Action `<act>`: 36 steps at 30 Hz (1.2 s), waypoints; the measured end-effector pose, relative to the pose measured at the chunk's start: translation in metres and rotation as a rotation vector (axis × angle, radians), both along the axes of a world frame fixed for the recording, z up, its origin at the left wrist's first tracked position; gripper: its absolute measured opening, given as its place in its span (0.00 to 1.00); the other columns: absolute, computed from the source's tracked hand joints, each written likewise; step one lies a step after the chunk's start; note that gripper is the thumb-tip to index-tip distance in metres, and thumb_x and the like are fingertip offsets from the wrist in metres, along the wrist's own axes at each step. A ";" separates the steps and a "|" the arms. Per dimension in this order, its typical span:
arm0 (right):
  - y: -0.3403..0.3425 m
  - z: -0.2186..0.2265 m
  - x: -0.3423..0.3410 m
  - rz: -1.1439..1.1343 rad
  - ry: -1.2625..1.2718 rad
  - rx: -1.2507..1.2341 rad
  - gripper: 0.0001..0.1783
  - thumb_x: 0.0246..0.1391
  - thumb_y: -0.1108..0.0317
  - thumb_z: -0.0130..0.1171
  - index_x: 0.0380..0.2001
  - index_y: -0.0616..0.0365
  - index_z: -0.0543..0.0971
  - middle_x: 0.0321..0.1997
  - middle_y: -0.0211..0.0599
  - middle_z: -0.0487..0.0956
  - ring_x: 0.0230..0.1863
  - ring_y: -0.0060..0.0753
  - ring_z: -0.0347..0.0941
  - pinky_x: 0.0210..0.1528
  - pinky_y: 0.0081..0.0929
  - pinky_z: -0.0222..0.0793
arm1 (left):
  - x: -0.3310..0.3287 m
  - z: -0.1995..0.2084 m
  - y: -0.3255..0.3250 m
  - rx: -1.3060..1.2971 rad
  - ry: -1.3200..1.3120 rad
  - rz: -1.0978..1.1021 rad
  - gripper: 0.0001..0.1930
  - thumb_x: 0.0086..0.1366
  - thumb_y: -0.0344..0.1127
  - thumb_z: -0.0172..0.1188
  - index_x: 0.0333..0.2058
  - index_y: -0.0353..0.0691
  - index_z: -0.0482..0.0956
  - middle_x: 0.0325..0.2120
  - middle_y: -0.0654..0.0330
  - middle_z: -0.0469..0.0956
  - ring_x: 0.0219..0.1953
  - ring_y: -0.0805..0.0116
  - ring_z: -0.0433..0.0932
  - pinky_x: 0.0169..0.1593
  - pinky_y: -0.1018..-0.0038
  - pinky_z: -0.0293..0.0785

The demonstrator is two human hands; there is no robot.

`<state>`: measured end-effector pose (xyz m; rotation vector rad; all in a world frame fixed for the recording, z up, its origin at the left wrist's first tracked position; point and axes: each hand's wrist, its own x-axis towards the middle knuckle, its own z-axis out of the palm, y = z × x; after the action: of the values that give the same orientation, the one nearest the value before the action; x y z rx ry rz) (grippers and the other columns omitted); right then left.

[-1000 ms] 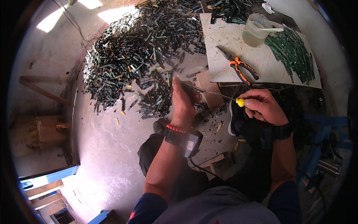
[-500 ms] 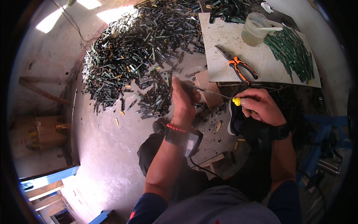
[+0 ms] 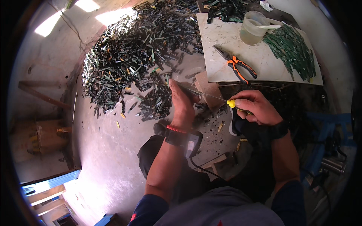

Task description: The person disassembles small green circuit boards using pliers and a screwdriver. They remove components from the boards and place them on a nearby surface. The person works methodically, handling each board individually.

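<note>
Both hands are busy: right hand (image 3: 260, 108) gripping the yellow-collared screwdriver (image 3: 230, 103) off the board's (image 3: 222, 32) near edge, left hand (image 3: 182, 104) at its far end, probably steadying it (can't tell its grip), pliers (image 3: 231, 60) by that edge, likely for easy reach.

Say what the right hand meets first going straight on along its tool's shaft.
Likely the bare left hand: the thin metal shaft of the yellow-and-black tool in the right hand points at it. The reddish-brown rectangular block under that line looks lower; depth is unclear.
</note>
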<state>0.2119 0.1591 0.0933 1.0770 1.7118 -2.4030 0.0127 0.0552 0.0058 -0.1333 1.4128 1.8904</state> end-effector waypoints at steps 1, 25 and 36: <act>0.000 0.000 0.000 0.002 0.002 -0.061 0.12 0.58 0.67 0.56 0.41 0.63 0.78 0.19 0.27 0.72 0.16 0.10 0.59 0.15 0.12 0.48 | 0.000 0.001 0.001 0.005 -0.028 0.018 0.28 0.68 0.62 0.40 0.30 0.40 0.70 0.18 0.61 0.68 0.17 0.67 0.66 0.19 0.72 0.63; -0.019 -0.024 -0.019 -0.046 0.077 0.172 0.12 0.60 0.70 0.54 0.41 0.67 0.78 0.19 0.26 0.71 0.19 0.11 0.60 0.20 0.13 0.54 | 0.000 -0.018 -0.006 -0.012 0.126 -0.111 0.31 0.65 0.68 0.40 0.29 0.42 0.70 0.14 0.63 0.66 0.13 0.70 0.65 0.17 0.75 0.61; -0.040 -0.036 -0.027 -0.015 0.212 1.040 0.12 0.54 0.74 0.59 0.41 0.67 0.78 0.29 0.39 0.80 0.26 0.20 0.73 0.31 0.19 0.69 | -0.003 -0.016 -0.005 -0.023 0.025 -0.071 0.29 0.65 0.67 0.41 0.30 0.43 0.70 0.19 0.64 0.68 0.20 0.70 0.67 0.20 0.74 0.62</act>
<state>0.1850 0.1195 0.0570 0.8252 3.1391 -1.5717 0.0094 0.0503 -0.0098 -0.0702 1.4383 1.8241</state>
